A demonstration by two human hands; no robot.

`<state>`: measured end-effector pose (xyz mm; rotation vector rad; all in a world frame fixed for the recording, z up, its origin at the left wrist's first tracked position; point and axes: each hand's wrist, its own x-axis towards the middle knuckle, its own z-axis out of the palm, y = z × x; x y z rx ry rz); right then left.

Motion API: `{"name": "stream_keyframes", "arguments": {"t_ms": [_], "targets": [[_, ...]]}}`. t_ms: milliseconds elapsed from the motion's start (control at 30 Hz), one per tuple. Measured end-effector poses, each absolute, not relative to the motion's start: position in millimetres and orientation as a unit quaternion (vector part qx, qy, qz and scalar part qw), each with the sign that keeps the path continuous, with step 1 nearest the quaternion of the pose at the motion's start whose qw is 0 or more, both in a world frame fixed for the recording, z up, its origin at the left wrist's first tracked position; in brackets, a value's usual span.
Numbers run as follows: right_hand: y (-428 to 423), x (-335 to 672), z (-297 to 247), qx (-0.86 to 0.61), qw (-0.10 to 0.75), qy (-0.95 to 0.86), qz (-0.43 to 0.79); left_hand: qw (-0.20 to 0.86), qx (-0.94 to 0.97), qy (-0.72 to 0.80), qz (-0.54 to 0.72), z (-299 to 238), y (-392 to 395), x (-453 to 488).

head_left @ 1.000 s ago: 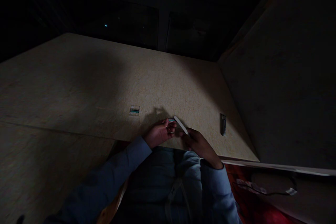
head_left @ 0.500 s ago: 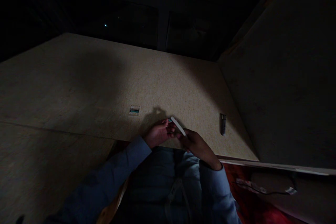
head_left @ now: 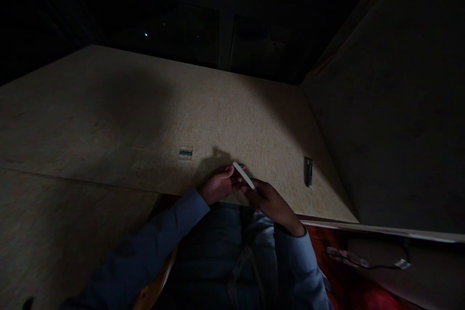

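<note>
My left hand (head_left: 218, 185) is closed in a pinch on a small teal-tipped piece that is mostly hidden behind a white stick. My right hand (head_left: 269, 199) grips that slim white stick (head_left: 243, 175), which slants up and left so its tip lies across the left fingertips. Both hands meet just above the near edge of a pale speckled tabletop (head_left: 152, 121). Blue sleeves cover both forearms.
A small clear packet with a teal strip (head_left: 186, 153) lies on the table to the left of the hands. A dark narrow bar-shaped object (head_left: 308, 172) lies to the right. A wall panel rises on the right; a cable (head_left: 363, 264) lies on the red floor.
The white stick in my right hand has slid left, toward my left fingertips, and now covers the teal piece. The items on the table have not moved.
</note>
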<state>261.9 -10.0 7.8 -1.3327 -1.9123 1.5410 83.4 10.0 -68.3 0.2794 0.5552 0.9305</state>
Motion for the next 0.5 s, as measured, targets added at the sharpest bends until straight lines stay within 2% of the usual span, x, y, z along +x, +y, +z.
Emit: {"name": "stream_keyframes", "arguments": {"t_ms": [500], "targets": [[-8.5,263.2,5.7,-0.477,0.169,-0.671,0.542,0.849,0.119,0.263,0.443,-62.0,8.7,83.6]]}}
